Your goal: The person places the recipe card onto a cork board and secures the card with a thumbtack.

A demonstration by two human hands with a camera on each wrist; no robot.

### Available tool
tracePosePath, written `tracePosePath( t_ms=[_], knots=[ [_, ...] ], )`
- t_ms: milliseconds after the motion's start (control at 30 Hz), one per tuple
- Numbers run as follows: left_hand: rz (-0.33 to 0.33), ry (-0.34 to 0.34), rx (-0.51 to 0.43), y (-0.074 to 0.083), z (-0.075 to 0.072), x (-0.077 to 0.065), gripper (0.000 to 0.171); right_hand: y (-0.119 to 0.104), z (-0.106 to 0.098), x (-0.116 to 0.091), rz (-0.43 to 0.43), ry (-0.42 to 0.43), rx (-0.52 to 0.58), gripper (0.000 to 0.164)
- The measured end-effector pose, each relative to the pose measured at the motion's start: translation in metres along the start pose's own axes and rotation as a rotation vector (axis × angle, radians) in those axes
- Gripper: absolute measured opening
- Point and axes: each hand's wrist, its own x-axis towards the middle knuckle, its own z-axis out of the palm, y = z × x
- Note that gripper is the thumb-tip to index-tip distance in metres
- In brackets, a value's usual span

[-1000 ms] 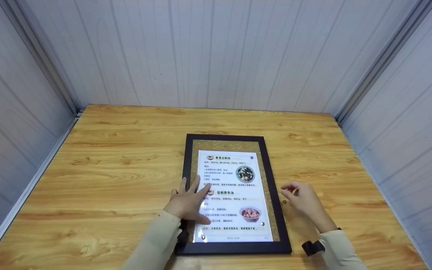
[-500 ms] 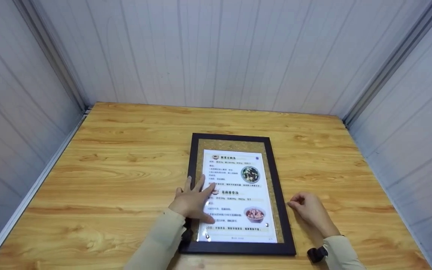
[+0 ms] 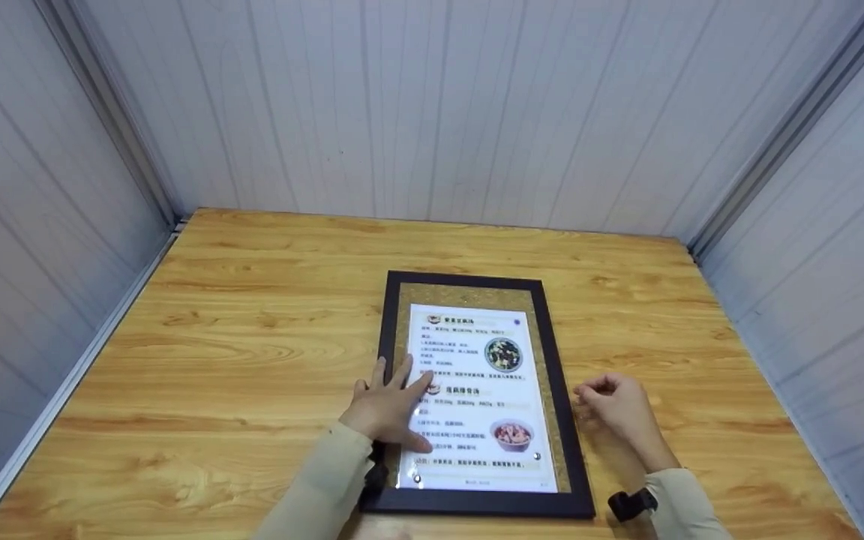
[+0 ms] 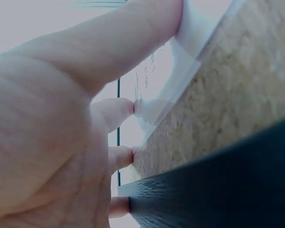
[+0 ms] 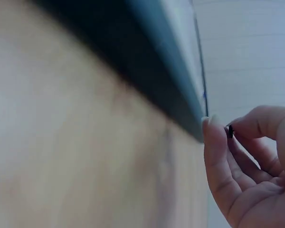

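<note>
A laminated recipe sheet (image 3: 469, 442) lies on a cork board (image 3: 469, 294) with a dark frame (image 3: 582, 472). My left hand (image 3: 387, 409) is spread flat over the sheet's left edge; its thumb and some fingertips touch the sheet, and another reaches the frame in the left wrist view. To the right of the frame, my right hand (image 3: 619, 409) pinches a small dark thumbtack (image 5: 230, 131) between thumb and forefinger. Metallic tack heads show at the sheet's lower right (image 3: 537, 456) and lower left, and a blue spot (image 3: 517, 322) marks its upper right corner.
The board lies on a wood-grain table (image 3: 252, 337). Pale panel walls (image 3: 432, 112) enclose the table at the back and both sides. A dark band with a small device (image 3: 631, 506) sits at the right wrist.
The small brassy tack that lay on the table beside the right hand is picked up and now pinched in its fingertips. My left hand stays on the sheet; the head view has shifted slightly.
</note>
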Motion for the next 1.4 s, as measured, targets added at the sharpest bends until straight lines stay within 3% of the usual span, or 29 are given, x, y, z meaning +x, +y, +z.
tracePosePath(
  t_ms=[200, 467, 700, 867, 1067, 1400],
  knots=[
    [0.008, 0.003, -0.010, -0.002, -0.001, 0.000, 0.110, -0.024, 0.006, 0.011, -0.003, -0.025, 0.255, 0.016],
    [0.013, 0.016, -0.004, -0.001, -0.001, 0.000, 0.109, -0.043, 0.015, 0.022, -0.006, -0.013, 0.381, 0.022],
    [0.015, 0.020, 0.009, -0.003, 0.001, -0.001, 0.109, -0.052, 0.022, 0.028, 0.018, -0.033, 0.472, 0.018],
    [0.025, 0.016, -0.012, -0.004, 0.003, -0.002, 0.110, -0.061, 0.030, 0.033, 0.015, -0.077, 0.500, 0.014],
    [0.015, 0.009, -0.019, -0.004, 0.003, -0.003, 0.109, -0.076, 0.044, 0.046, -0.010, -0.084, 0.523, 0.021],
    [0.034, 0.007, -0.026, -0.005, 0.001, -0.003, 0.108, -0.095, 0.069, 0.065, -0.143, -0.123, 0.390, 0.020]
  ],
)
